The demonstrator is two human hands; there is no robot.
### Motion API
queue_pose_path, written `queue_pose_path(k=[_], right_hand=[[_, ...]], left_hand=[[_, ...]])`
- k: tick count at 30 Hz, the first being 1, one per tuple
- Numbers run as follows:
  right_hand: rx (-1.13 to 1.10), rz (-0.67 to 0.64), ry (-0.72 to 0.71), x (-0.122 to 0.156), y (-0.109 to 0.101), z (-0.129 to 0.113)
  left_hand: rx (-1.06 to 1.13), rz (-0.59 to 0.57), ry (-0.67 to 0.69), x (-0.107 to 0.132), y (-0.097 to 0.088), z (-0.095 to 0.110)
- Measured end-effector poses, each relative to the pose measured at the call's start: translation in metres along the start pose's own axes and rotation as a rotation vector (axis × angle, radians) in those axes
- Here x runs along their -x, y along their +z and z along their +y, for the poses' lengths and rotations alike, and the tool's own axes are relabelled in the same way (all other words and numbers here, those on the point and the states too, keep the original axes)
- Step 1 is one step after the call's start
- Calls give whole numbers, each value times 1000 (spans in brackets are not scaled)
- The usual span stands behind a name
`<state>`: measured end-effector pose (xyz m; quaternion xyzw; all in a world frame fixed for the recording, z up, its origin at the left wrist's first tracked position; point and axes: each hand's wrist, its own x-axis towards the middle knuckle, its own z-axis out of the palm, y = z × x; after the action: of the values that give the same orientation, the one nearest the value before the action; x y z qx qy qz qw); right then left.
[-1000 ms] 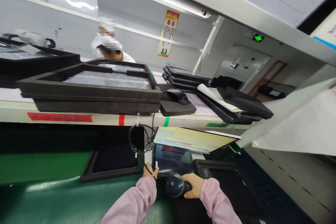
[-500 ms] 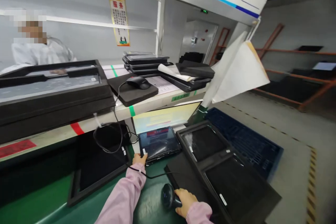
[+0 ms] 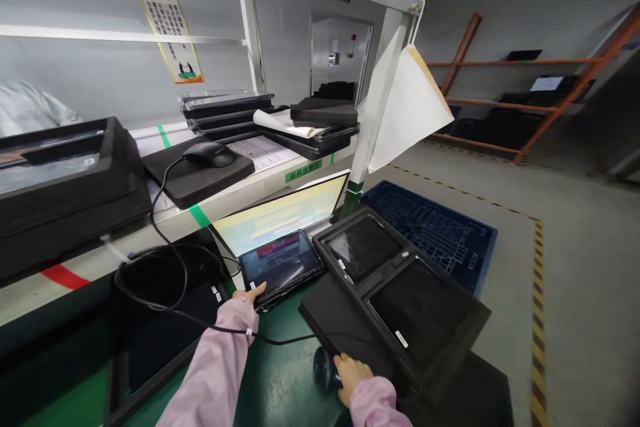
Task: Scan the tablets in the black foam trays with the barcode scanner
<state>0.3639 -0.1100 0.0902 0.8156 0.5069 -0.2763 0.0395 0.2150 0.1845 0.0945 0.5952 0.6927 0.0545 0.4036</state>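
My left hand grips the near left corner of a tablet, thumb along its edge; the other fingers are mostly hidden. The tablet lies with its screen lit, in front of a laptop whose bright screen leans back. A dark handheld barcode scanner is in my right hand, its round head pointing left over the green table. Right of the tablet, a black foam tray carries two dark screens with small white labels. A black cable crosses over my left sleeve.
On the left, a large dark panel sits in a black frame below coiled cable. A shelf above bears a mouse on a foam block, stacked trays and papers. A blue plastic pallet rests on the floor at right.
The view has swung right, so things appear further left. My left hand stays at the tablet's corner, its thumb now stretched further along it. The scanner remains in my right hand.
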Motion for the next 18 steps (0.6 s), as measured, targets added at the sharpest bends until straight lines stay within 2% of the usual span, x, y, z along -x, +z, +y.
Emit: queue_pose_path(k=[5, 10, 13, 18], right_hand=[[3, -28, -4, -8, 2, 3], [24, -60, -96, -11, -9, 6], [32, -48, -244, -20, -36, 0], [28, 119, -468, -46, -98, -29]], left_hand=[[115, -81, -70, 9, -5, 3], [231, -106, -34, 40, -19, 28], [257, -140, -11, 52, -32, 45], [241, -182, -4, 55, -48, 59]])
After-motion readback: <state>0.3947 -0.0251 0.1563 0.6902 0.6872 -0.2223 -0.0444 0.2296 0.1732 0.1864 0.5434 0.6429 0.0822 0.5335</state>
